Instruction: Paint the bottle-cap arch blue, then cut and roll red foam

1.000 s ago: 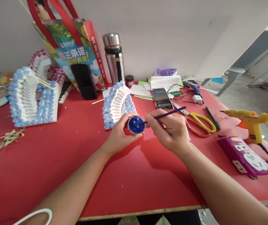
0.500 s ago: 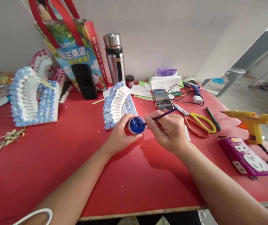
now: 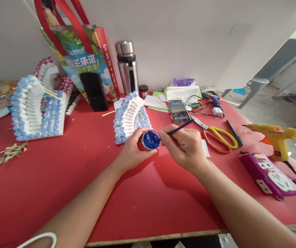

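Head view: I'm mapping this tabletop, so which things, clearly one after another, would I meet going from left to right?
Larger blue-and-white model, black phone, steel flask, jar of blue paint, right hand, green stick, purple socket block.

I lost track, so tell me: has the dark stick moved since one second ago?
Yes: the dark stick has its upper end further left, nearer the lit phone.

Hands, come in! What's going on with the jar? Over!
Left hand gripping jar. Right hand holding stick, lower end at jar's mouth. Blue-white model close beyond, not covering the mouth.
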Tool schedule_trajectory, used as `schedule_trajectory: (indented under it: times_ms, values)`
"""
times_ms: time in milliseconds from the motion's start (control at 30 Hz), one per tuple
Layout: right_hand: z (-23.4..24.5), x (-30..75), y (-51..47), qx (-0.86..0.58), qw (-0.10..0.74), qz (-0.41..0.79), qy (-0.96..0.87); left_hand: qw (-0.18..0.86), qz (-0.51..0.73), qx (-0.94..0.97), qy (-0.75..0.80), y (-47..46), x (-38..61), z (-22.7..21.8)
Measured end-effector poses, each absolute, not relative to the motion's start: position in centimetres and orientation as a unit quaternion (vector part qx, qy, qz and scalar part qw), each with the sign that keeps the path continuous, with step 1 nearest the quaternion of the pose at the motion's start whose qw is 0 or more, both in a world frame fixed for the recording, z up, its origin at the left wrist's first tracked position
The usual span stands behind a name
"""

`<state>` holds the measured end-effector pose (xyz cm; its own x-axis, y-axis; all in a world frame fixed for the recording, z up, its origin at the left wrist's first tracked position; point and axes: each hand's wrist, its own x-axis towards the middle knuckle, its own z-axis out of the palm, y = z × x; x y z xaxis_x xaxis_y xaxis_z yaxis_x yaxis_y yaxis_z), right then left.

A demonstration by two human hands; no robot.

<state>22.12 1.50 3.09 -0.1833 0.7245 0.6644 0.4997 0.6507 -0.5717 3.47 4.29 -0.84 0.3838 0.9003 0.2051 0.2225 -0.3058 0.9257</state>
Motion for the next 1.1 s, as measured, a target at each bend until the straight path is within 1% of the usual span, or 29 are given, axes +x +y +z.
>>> schedule_trajectory:
  times_ms: [67,133,300,467,600,767,867,1000,1100]
  values:
    - [3.26,21.85,1.44,-0.383,0.509,0.144,-0.758,0.439,0.386,0.707,0.398,4.29,3.46,-0.86]
    - [3.29,21.72,1.55,-0.371,0.512,0.144,-0.761,0.44,0.384,0.707,0.398,4.31,3.45,-0.87]
    - [2.95,22.06,1.82,-0.404,0.5,0.066,-0.764,0.439,0.384,0.711,0.392,4.38,3.45,-0.92]
    - [3.12,21.98,1.58,-0.384,0.507,0.111,-0.764,0.442,0.387,0.706,0.395,4.4,3.43,-1.11]
    - [3.32,21.9,1.64,-0.388,0.522,0.078,-0.756,0.439,0.386,0.709,0.393,4.37,3.43,-1.0]
    - [3.35,21.94,1.65,-0.384,0.513,0.119,-0.758,0.445,0.386,0.707,0.391,4.35,3.45,-0.88]
    - [3.36,21.94,1.65,-0.377,0.524,0.088,-0.759,0.44,0.384,0.711,0.391,4.39,3.41,-0.94]
    - [3.41,22.05,1.66,-0.383,0.518,0.109,-0.757,0.439,0.385,0.713,0.388,4.4,3.39,-0.92]
    - [3.42,22.12,1.64,-0.391,0.523,0.092,-0.752,0.437,0.389,0.712,0.388,4.36,3.41,-0.86]
